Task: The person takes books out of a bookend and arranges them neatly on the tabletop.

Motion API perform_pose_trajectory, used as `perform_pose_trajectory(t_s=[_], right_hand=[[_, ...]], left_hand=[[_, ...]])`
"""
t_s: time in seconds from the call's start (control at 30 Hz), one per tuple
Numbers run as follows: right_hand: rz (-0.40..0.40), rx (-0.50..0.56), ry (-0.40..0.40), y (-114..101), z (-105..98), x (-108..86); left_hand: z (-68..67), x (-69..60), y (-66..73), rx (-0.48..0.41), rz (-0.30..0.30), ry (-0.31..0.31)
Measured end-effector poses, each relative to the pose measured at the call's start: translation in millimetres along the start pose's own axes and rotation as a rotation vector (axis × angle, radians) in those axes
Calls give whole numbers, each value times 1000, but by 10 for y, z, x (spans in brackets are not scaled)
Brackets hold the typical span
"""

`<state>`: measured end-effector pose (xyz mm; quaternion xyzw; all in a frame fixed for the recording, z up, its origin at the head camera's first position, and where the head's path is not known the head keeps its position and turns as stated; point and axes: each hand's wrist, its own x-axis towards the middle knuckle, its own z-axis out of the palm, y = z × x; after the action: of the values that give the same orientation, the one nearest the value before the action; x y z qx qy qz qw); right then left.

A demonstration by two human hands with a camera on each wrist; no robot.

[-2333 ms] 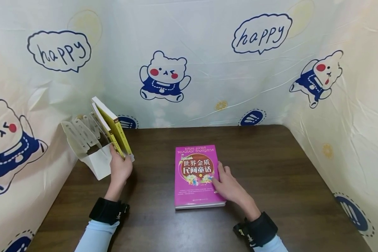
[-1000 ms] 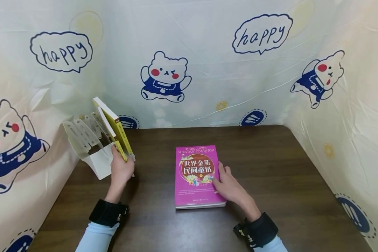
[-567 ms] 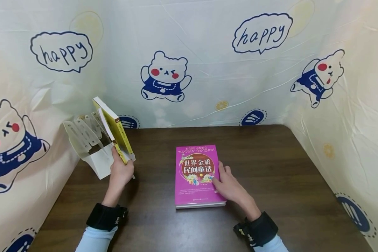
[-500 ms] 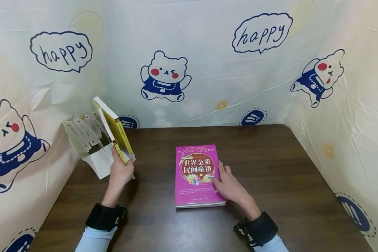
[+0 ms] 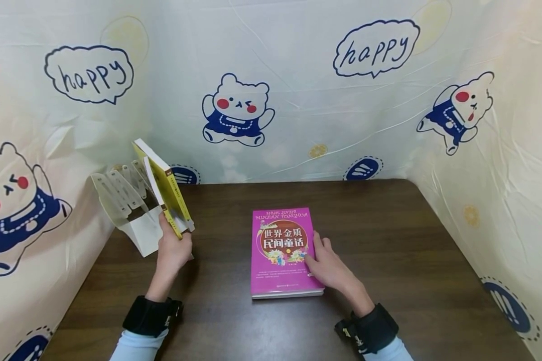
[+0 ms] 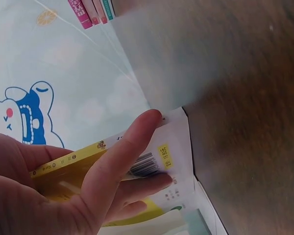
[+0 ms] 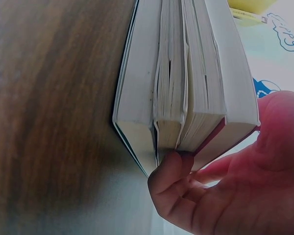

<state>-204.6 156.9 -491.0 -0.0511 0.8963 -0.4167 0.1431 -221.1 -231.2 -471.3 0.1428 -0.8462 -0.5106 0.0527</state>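
- Head view: elevated, faces forward and down across the table (image 5: 388, 230); widest coverage
- Left wrist view: close range, rotated sideways, faces the yellow book (image 6: 179, 147), shared with head view
- Right wrist view: close range, rotated sideways, faces the book stack (image 7: 203, 93) edge-on, shared with head view

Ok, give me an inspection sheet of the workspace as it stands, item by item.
Surface: brown wood-grain table, lightly reflective.
Book stack: flat on the table, pink book on top.
Front yellow book: tilted, in the left hand; whether it touches the white holder is unclear.
Rear yellow book: tilted, at the holder's right end.
Clutter: nothing seen.
Left hand: grips the front yellow book near its lower end.
Right hand: grips the stack's right side, thumb on the pink cover.
Cables: nothing seen.
Surroundings: pale curtain with bears and "happy" bubbles, behind and at both sides.
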Motion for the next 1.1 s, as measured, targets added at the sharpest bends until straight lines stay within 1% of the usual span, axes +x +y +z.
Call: perform_pose_trajectory(t_s=[0.3,0.67,1.1], right_hand=[[3,7,3,4,8,-16],[-15,23,7,11,-11,-34],[-5,14,3,-2,-5,-29]], left_hand=[[19,-46,-9,-16,15,20],[45,-121,21,-22,40,65],[45,-201,68,14,65,102]])
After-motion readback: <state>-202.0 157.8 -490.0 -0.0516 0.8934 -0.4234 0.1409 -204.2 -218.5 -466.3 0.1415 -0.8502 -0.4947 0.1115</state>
